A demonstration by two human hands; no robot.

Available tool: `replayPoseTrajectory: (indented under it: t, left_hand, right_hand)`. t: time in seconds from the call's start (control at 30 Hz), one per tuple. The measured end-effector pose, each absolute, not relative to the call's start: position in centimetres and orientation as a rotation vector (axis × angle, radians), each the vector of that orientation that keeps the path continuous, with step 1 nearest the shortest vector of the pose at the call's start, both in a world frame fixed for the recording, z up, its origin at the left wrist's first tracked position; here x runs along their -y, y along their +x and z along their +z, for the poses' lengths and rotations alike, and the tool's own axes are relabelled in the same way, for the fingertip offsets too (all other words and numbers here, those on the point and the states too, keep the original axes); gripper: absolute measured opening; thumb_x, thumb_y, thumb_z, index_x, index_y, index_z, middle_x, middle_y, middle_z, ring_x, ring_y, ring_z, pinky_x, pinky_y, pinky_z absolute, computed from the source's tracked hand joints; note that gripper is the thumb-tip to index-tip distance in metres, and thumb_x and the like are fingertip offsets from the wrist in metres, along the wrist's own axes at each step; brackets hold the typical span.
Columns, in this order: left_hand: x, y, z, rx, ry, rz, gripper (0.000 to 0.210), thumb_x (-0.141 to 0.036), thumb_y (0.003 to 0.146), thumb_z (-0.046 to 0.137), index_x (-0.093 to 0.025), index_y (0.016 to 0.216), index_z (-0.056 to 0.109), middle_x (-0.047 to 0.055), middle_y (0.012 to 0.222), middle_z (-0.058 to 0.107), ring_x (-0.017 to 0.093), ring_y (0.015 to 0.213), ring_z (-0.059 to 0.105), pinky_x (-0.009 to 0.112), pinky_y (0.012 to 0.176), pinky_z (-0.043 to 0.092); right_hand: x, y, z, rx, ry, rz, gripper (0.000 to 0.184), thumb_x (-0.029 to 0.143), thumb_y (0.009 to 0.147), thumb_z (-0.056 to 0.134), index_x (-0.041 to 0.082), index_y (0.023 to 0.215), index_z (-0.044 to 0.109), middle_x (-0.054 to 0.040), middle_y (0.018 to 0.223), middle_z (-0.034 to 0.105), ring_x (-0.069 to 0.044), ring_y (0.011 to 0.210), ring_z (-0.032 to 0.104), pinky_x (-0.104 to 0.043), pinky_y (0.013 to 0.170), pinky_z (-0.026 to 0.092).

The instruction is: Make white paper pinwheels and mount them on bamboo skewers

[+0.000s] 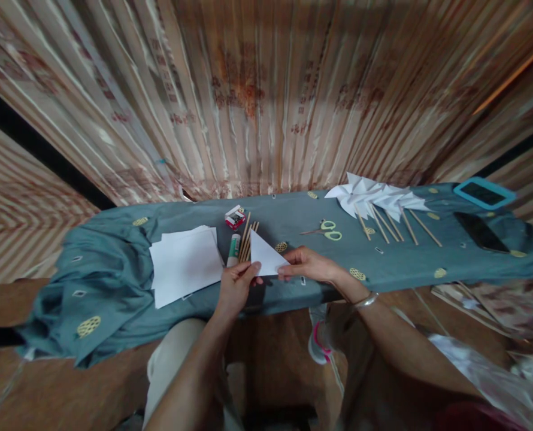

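Pineapple-printed grey-green cloth (pixel 288 224) is covering the long work surface, its near edge running just under the fingers. Above that edge, the left hand (pixel 237 284) is pinching the lower left corner of a white paper triangle (pixel 266 257), thumb on top, while the right hand (pixel 309 265) is gripping the lower right corner between thumb and fingertips. So the triangle is hanging between both hands, its peak pointing away; how many layers it is holding cannot be told. A silvery bracelet (pixel 366 300) is circling the right wrist.

Folding or lining up a crease seems to be the step in hand. As I judge it, the next move calls for a light, steady pinch at both corners, with the edges meeting squarely before any pressing.

Left of the left fingers, a stack of white paper (pixel 188 260) is lying close by. Just past those fingertips, a glue stick (pixel 233 248) and a bundle of slim wooden sticks (pixel 247 242) are resting, with a small red-and-white box (pixel 235 218) beyond. Past the right fingers, green-handled scissors (pixel 328 229) are lying apart. Farther right, white paper pinwheels (pixel 360 194) on sticks are overlapping in a row, near a black phone (pixel 481 231) and a blue-framed tablet-like slab (pixel 485 193). Behind everything, a pleated patterned curtain (pixel 248 108) is hanging.
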State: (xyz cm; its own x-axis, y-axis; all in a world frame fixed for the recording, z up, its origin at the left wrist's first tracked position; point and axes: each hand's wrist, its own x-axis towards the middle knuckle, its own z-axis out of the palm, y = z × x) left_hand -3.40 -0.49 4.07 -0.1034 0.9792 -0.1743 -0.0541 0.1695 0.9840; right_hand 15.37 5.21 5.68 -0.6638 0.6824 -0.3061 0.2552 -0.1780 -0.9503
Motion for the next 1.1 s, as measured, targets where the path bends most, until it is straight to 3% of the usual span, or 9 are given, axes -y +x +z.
replayPoseTrajectory:
  t: [0.3,0.43,0.63,0.97,1.1]
  left_hand:
    - [-0.2,-6.4,5.0,-1.377,0.798,1.534,0.03,-0.043,0.062,0.074,-0.014,0.061,0.066,0.0,0.051,0.062,0.011,0.049,0.053,0.023,0.053,0.041]
    - [-0.1,-5.1,4.6,-1.318,0.743,1.467,0.033,-0.045,0.06,0.075,-0.013,0.065,0.068,0.001,0.052,0.064,0.01,0.046,0.051,0.023,0.049,0.038]
    - [-0.8,-3.5,4.0,-1.277,0.717,1.487,0.035,-0.045,0.059,0.077,-0.012,0.068,0.07,0.003,0.056,0.066,0.012,0.049,0.056,0.023,0.049,0.041]
    - [-1.0,-3.0,3.4,-1.248,0.799,1.41,0.029,-0.042,0.061,0.078,-0.014,0.07,0.074,0.004,0.065,0.071,0.015,0.057,0.063,0.026,0.056,0.048]
    - [-0.5,-2.8,3.9,-1.166,0.76,1.303,0.038,-0.041,0.058,0.082,-0.014,0.083,0.074,0.009,0.083,0.076,0.017,0.065,0.068,0.026,0.057,0.05]
  right_hand:
    - [-6.8,16.5,6.0,1.755,-1.031,1.798,0.038,0.051,0.066,0.077,0.014,0.073,0.072,-0.0027,0.072,0.071,-0.01,0.062,0.059,-0.025,0.065,0.046]
    - [-6.6,15.2,6.2,1.612,-0.986,1.814,0.039,0.044,0.062,0.082,0.015,0.086,0.071,-0.0019,0.079,0.073,-0.01,0.069,0.062,-0.024,0.069,0.047]
    - [-6.8,14.4,6.3,1.539,-1.041,1.696,0.035,0.046,0.061,0.082,0.014,0.067,0.069,0.0006,0.06,0.068,-0.007,0.052,0.053,-0.022,0.056,0.042]
    - [-7.2,16.1,5.5,1.452,-1.019,1.646,0.034,0.048,0.063,0.08,0.017,0.076,0.074,-0.0007,0.069,0.073,-0.008,0.059,0.059,-0.021,0.06,0.047]
    - [-7.6,16.6,5.0,1.367,-1.014,1.575,0.031,0.045,0.062,0.082,0.02,0.077,0.076,-0.0004,0.071,0.074,-0.01,0.061,0.061,-0.023,0.064,0.049]
